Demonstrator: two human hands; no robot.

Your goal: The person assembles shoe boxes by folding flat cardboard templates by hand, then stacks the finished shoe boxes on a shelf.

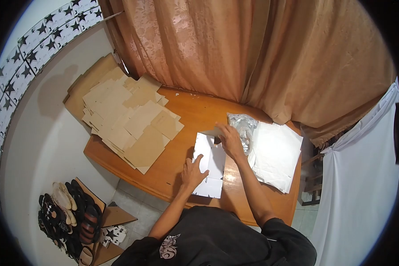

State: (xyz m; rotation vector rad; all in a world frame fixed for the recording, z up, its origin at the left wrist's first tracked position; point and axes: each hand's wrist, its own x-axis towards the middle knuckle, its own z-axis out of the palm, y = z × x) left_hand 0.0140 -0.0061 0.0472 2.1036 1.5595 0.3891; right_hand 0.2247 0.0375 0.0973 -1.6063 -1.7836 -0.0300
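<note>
A white cardboard box (214, 165) with dark marks along its sides stands near the table's front edge, partly folded. My left hand (193, 174) grips its left side, with the thumb and forefinger spread over the white surface. At the far end, my right hand (230, 141) has its fingers bent around a raised flap, whose brownish side shows. A dark gap is visible beside that flap. The fingertips of my right hand are partly hidden by the flap.
Flat brown cardboard pieces (133, 119) are heaped on the wooden table (195, 106) at left. A clear plastic bag (244, 126) and white paper sheets (277, 153) lie at right. Shoes (71, 217) stand on the lower left, a brown curtain (199, 48) behind.
</note>
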